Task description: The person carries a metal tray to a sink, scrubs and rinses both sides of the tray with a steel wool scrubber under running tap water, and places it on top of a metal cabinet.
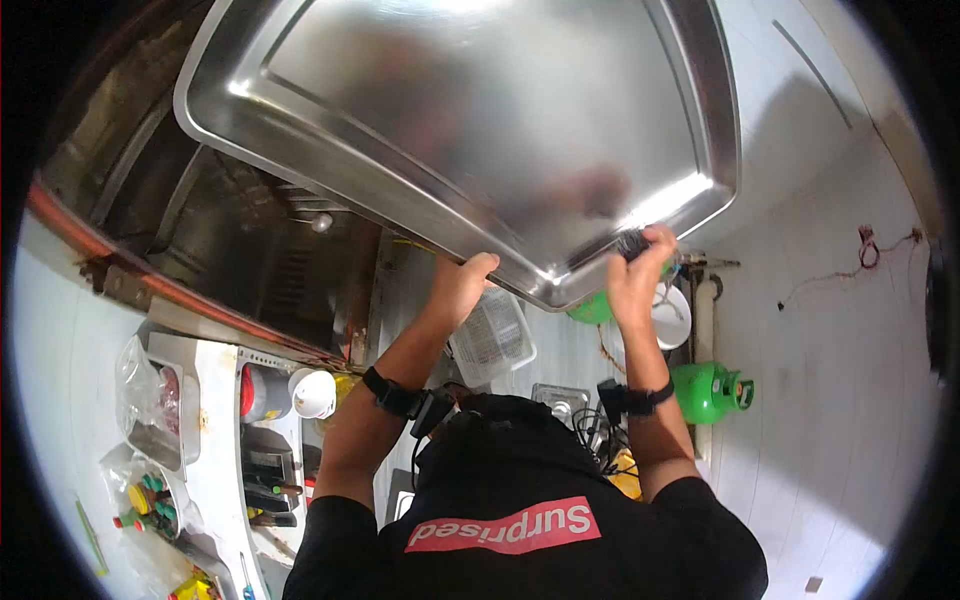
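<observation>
A large rectangular stainless steel tray (480, 120) fills the top of the view, tilted so that its shiny inside faces me. My left hand (462, 288) is closed on its near rim, with the thumb on top and the fingers hidden beneath. My right hand (638, 272) is closed on a dark, wiry scouring pad (632, 243). The pad is against the inside of the tray, close to its near right corner. Blurred reflections and brighter streaks show on the metal.
On the left stands a dark metal unit with a rusty edge (200, 310). Below it are a white counter (215, 400) and a white cup (313, 393). A white plastic basket (493, 338) lies under the tray. To the right are a green gas cylinder (708, 393) and a white bucket (672, 318).
</observation>
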